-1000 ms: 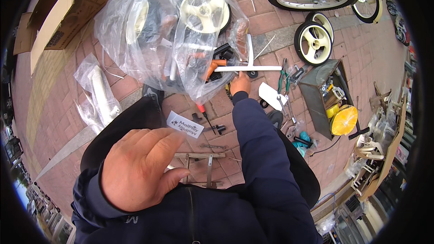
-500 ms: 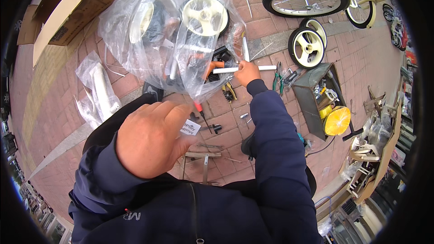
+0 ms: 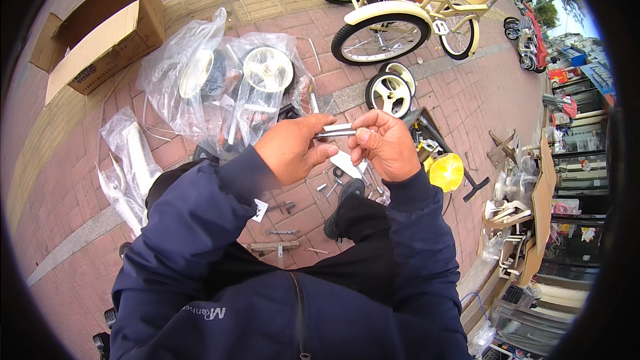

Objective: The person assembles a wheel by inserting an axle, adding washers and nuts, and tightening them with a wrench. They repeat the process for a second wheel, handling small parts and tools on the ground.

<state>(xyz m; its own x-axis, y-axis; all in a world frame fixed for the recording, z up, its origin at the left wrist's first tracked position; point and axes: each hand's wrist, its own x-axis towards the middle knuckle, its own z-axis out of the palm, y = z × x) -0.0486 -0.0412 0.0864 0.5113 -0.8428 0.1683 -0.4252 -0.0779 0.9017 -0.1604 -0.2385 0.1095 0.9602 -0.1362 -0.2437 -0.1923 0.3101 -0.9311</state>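
My left hand [image 3: 293, 150] and my right hand [image 3: 387, 143] meet in front of me, above the paving. Between them they hold a slim white and silver bar [image 3: 338, 131], each hand pinching one end between thumb and fingers. I cannot tell whether it is one part or two lying together. Just below the fingers a white flat piece [image 3: 348, 163] shows. On the bricks under my hands lie small bolts [image 3: 332, 190] and metal bits, close to my dark shoe [image 3: 345, 207].
Clear plastic bags [image 3: 180, 60] with cream wheels [image 3: 268, 70] lie ahead. A cardboard box [image 3: 110, 33] stands far left. A cream tricycle [image 3: 380, 40] and loose wheels [image 3: 389, 95] are ahead right, near a toolbox partly hidden behind my right hand, with a yellow disc [image 3: 447, 172].
My right hand has come back from the bagged parts, where it held a white tube. My left hand has moved forward and right to join it. The view has shifted, showing more of the tricycle.
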